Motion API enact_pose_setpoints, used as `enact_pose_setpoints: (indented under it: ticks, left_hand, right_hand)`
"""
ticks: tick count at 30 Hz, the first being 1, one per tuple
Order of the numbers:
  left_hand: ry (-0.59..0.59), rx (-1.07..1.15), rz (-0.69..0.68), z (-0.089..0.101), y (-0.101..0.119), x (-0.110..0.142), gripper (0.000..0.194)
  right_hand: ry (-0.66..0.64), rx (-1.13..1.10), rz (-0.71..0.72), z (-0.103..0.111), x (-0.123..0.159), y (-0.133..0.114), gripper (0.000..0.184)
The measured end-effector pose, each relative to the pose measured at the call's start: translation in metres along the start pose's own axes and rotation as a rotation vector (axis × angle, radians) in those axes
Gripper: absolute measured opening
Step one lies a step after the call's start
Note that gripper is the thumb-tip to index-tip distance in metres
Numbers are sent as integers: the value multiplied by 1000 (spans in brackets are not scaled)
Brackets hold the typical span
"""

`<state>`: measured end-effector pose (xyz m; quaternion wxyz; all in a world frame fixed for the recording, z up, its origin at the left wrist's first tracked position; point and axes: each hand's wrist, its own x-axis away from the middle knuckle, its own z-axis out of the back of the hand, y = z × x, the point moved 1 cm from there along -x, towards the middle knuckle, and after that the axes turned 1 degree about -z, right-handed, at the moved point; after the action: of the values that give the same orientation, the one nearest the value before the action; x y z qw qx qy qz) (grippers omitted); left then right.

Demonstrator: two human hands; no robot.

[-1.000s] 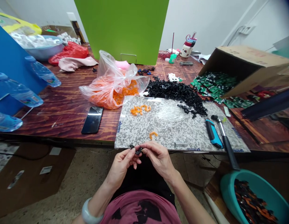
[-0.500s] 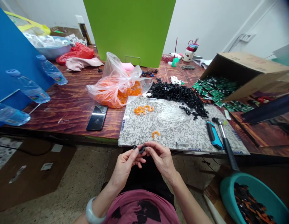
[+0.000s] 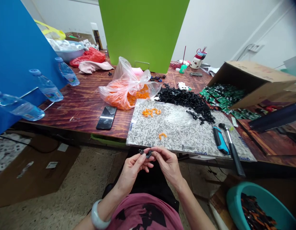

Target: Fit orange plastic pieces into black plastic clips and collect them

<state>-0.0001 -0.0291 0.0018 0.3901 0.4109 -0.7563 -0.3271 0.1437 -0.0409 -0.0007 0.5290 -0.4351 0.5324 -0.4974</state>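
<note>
My left hand and my right hand meet just below the near edge of a speckled grey slab, and both pinch one small black plastic part between their fingertips. A single orange clip lies on the slab just beyond my hands. Farther back on the slab sit a few more orange clips. A heap of black plastic parts spreads over the slab's far right corner.
A clear bag of orange clips and a phone lie on the wooden table. A blue-handled tool and a hammer rest at the slab's right. A teal basin with assembled parts stands at lower right. Water bottles are at the left.
The view has swung to the left and tilted a little. My hands stay together on the black part, with only slight finger movement.
</note>
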Motion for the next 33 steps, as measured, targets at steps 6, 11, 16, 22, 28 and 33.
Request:
enact_pose_setpoints:
  ticks: [6, 11, 16, 22, 28, 33]
  left_hand:
    - [2, -9, -17, -1, -1, 7, 25]
    - [1, 6, -21, -3, -3, 10, 25]
    - [7, 44, 3, -2, -6, 9, 27]
    - [17, 103, 53, -1, -8, 2, 27]
    - [18, 120, 99, -3, -3, -6, 29]
    - [36, 109, 117, -5, -1, -13, 32]
  right_hand:
    - [-1, 15, -12, -2, 7, -6, 18]
    - [-2, 6, -14, -2, 11, -4, 18]
    - [11, -18, -20, -1, 11, 2, 17]
    - [19, -16, -44, 0, 5, 5, 16]
    - [44, -29, -57, 3, -1, 6, 15]
    - [53, -44, -83, 6, -6, 10, 14]
